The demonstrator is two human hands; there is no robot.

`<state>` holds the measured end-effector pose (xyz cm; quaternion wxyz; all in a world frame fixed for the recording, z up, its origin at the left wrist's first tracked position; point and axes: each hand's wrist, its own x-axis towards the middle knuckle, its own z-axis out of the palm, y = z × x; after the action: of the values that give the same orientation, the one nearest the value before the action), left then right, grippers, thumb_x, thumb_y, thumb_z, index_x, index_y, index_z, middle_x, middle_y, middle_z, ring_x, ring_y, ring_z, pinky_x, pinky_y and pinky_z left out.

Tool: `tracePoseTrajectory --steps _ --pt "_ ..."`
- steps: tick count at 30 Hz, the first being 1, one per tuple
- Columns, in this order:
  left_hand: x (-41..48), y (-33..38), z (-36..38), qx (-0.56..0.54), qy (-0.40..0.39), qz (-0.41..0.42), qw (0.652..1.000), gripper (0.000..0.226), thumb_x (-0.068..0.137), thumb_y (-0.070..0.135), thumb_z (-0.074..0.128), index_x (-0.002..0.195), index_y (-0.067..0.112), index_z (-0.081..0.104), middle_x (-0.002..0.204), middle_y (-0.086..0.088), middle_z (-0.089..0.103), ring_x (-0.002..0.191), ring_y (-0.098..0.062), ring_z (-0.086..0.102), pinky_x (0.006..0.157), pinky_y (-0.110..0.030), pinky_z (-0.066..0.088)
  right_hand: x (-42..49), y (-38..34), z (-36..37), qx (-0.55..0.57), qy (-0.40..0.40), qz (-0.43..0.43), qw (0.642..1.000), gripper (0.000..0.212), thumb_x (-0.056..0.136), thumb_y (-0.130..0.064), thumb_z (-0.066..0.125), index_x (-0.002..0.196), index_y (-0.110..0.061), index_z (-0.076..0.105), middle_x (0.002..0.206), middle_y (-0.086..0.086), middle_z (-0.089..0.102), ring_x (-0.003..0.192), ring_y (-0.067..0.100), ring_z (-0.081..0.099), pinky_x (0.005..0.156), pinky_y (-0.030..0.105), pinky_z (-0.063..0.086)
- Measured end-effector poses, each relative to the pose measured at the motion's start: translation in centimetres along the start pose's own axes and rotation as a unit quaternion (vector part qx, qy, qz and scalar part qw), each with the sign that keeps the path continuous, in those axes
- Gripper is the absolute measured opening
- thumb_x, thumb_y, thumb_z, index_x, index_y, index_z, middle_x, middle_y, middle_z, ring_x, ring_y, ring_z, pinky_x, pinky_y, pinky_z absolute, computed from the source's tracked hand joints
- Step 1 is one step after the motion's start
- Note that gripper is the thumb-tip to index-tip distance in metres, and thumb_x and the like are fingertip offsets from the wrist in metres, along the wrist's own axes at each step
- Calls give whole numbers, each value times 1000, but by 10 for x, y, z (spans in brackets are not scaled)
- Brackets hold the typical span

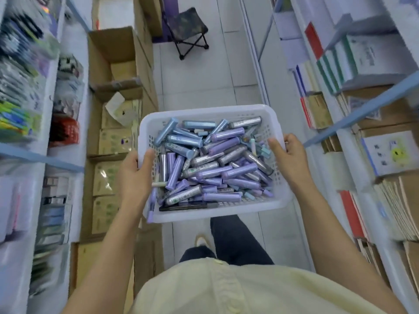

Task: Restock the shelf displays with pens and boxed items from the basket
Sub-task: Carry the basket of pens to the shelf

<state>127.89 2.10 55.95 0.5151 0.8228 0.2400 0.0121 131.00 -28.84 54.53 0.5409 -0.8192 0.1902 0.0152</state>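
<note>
white basket, purple and blue pens, camouflage stool

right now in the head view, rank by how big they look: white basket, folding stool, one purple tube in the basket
1. white basket, held by left hand and right hand
2. folding stool, though it stands farther off, so its true size is unsure
3. purple tube

Stationery shop: stocked shelves, cartons.

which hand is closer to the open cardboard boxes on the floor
Left. The left hand grips the basket on the side beside the cardboard boxes; the right hand holds the opposite rim, across the basket from them.
</note>
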Motion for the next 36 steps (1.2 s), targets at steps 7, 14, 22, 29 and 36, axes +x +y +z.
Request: tracePoseTrajectory --steps 7,14,22,29,36 --pt "172 77 48 18 20 11 1000 37 98 37 52 73 10 46 62 0 38 49 -5 34 50 -26 29 183 -69 40 -7 -14 -9 1000 22 93 -28 59 89 -9 50 76 4 50 60 12 45 46 13 36" --pt "337 153 89 2 4 22 1000 43 99 35 51 73 2 42 62 -6 34 53 -11 31 50 -26 26 351 -144 74 -23 -2 -7 1000 25 92 -29 60 74 -24 43 69 -3 46 55 6 43 42 9 33" --pt "532 237 150 19 -24 42 999 49 98 39 51 87 -9 49 71 -16 44 63 -21 39 60 -34 32 531 -198 107 -24 40 11 999 28 94 -29 58 85 -6 47 77 7 49 66 15 45 55 28 36" --pt "682 301 223 24 -31 29 999 49 96 48 51 87 0 54 78 -28 52 63 -27 43 59 -39 37 698 -239 116 -35 47 30 998 29 94 -33 57 94 -4 51 83 12 58 66 18 51 56 30 41" --pt "819 370 291 34 -26 22 999 48 95 49 51 85 2 52 74 -20 51 64 -22 44 58 -37 38 863 -284 123 -39 46 24 998 28 95 -32 57 91 -4 52 74 4 52 62 13 46 54 28 36"
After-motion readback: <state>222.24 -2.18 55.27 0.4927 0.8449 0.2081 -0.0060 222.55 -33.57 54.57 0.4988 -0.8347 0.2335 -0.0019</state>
